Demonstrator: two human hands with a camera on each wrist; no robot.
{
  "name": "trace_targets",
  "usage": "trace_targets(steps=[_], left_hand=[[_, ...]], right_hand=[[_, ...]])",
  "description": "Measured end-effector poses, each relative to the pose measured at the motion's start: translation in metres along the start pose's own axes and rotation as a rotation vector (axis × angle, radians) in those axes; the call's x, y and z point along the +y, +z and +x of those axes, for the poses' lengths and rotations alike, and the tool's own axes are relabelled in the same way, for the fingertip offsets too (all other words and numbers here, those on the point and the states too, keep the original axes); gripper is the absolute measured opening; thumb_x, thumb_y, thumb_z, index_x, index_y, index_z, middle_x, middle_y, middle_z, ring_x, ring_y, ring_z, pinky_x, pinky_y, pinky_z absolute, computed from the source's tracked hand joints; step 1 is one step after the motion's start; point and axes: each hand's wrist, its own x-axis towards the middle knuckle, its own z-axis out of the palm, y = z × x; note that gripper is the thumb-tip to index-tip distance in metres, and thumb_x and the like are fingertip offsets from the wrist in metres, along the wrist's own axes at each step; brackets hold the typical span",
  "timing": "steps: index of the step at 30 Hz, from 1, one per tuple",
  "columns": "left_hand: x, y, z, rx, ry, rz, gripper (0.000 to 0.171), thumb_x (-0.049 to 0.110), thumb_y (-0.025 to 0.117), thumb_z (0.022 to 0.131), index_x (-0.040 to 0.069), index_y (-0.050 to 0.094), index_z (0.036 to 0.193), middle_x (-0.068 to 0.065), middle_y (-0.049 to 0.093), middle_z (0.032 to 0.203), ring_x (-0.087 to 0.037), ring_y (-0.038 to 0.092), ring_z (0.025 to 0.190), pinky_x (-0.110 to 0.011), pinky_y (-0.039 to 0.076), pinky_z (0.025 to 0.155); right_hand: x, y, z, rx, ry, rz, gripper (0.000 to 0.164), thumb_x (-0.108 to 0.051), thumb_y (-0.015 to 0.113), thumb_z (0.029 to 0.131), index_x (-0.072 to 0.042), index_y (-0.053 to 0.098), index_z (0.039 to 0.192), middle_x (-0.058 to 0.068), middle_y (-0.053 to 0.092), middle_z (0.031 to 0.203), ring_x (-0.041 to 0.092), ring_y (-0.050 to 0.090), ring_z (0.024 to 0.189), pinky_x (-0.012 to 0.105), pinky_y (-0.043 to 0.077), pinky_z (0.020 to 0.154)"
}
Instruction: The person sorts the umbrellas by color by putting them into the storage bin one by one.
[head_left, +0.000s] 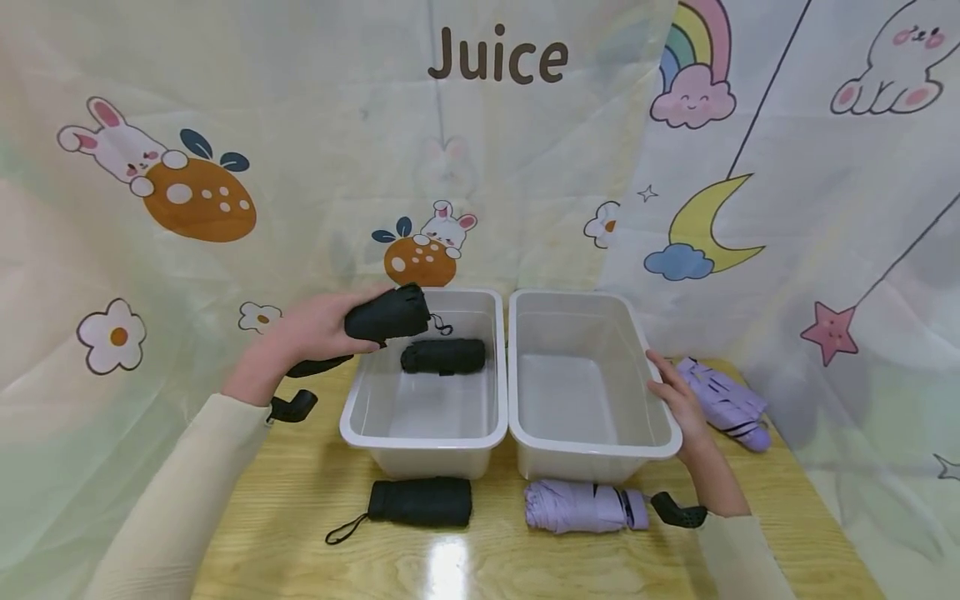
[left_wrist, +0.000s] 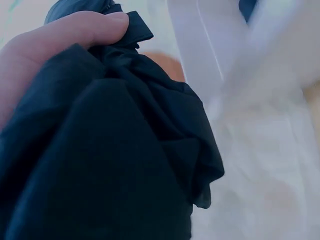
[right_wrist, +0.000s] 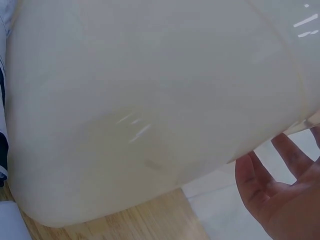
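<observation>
Black and crinkled, the folded umbrella [head_left: 390,313] is up in the left hand [head_left: 311,327], above the far-left part of the left bin [head_left: 423,442], its loop dangling over the opening. That hand is clamped round the bundle; the left wrist view shows a digit pressed across the cloth. A snug hold round the middle should stop the soft fabric unrolling, and the loop is best kept clear of the rim. If the bundle is lowered there, laying it parallel to the bin umbrella [head_left: 442,356] and releasing only once it rests would probably avoid a roll or a tangle. The right hand [head_left: 686,408], well apart from the left, has its fingers at the rim of the right bin [head_left: 600,451]; whether they grip or merely touch cannot be told. Counted out, there are two bins, three clearly seen black umbrellas, the third being the front black umbrella [head_left: 422,502], and two purple ones: the front purple umbrella [head_left: 572,507] and the side purple umbrella [head_left: 723,404]. One dark shape [head_left: 318,367] by the left wrist may be another. All stand or lie on one wooden table [head_left: 337,575] except the held bundle, before one printed curtain [head_left: 315,50].
</observation>
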Motion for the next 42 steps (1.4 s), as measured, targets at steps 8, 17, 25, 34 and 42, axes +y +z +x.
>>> trace_targets(steps=[8,17,25,34,42], left_hand=[[0.029,0.023,0.051,-0.122,0.146,0.023,0.089,0.046,0.078,0.079,0.043,0.027,0.152,0.003,0.051,0.139,-0.018,0.055,0.108,-0.042,0.045,0.09],[0.033,0.069,0.083,-0.208,0.194,0.01,0.09,0.039,0.08,0.079,0.038,0.028,0.153,0.001,0.054,0.136,-0.02,0.055,0.109,-0.042,0.044,0.091],[0.028,0.103,0.088,-0.295,0.079,0.003,0.091,0.04,0.082,0.077,0.037,0.031,0.152,-0.003,0.057,0.132,-0.022,0.054,0.105,-0.044,0.042,0.09],[0.023,0.127,0.09,-0.38,0.03,0.039,0.09,0.038,0.084,0.075,0.045,0.033,0.149,-0.002,0.055,0.133,-0.024,0.053,0.107,-0.044,0.042,0.091],[0.024,0.139,0.1,-0.398,0.013,0.1,0.088,0.037,0.086,0.072,0.046,0.039,0.146,-0.01,0.046,0.135,-0.031,0.053,0.11,-0.047,0.041,0.093]], right_hand=[[-0.001,0.0,0.002,0.022,0.018,0.02,0.048,-0.004,0.035,0.105,-0.017,0.034,0.152,-0.002,0.037,0.14,0.011,0.053,0.109,0.026,0.049,0.084],[0.0,0.001,0.001,0.026,-0.003,0.024,0.048,-0.003,0.036,0.105,-0.013,0.033,0.152,-0.001,0.039,0.139,0.012,0.053,0.11,0.026,0.049,0.084],[0.0,0.0,-0.001,0.009,-0.024,-0.005,0.048,-0.005,0.036,0.105,-0.011,0.03,0.153,0.002,0.033,0.141,0.012,0.051,0.111,0.025,0.049,0.084],[0.004,-0.001,0.0,0.016,0.0,-0.009,0.048,-0.006,0.036,0.105,-0.013,0.032,0.153,-0.001,0.037,0.14,0.011,0.052,0.109,0.025,0.049,0.083],[0.003,-0.002,0.0,0.034,-0.001,-0.046,0.048,-0.008,0.037,0.106,-0.015,0.032,0.153,-0.002,0.034,0.141,0.011,0.05,0.112,0.024,0.048,0.084]])
